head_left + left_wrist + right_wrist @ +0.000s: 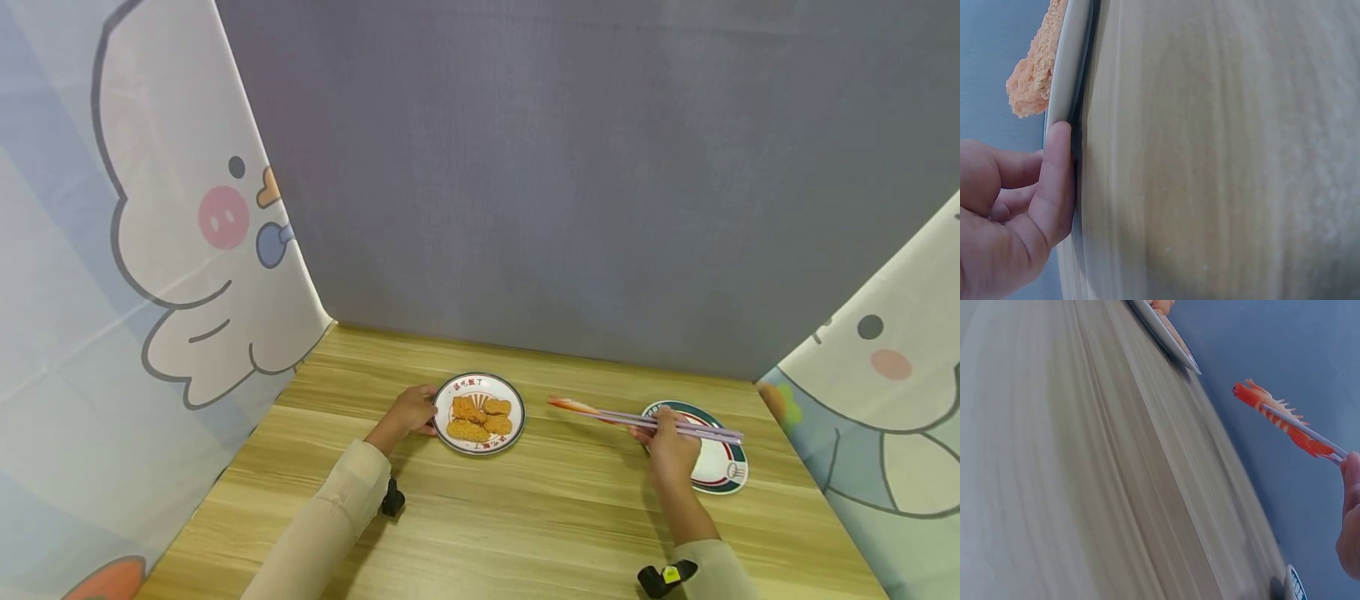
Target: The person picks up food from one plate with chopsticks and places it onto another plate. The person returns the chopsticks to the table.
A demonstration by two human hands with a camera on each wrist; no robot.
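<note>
My left hand (411, 410) holds the left rim of a white round plate (480, 382), thumb and fingers at its edge. On that plate lie several golden fried nuggets (468, 430), one showing as a crumbed lump (1032, 81) in the left wrist view. My right hand (671, 450) grips a pair of pale purple chopsticks (708, 431) that point left. Between their tips is an orange-red shrimp (1275, 419) with pale stripes, held up above the table. Beneath the right hand sits a second plate (712, 475), white with a green and red rim, partly hidden by it.
The wood-grain table (517, 517) carries both plates, the nugget plate left of the other. A grey backdrop (525, 183) rises behind it, with cartoon-printed cloths (172, 208) on both sides. Black straps with small devices (663, 577) are on the wrists.
</note>
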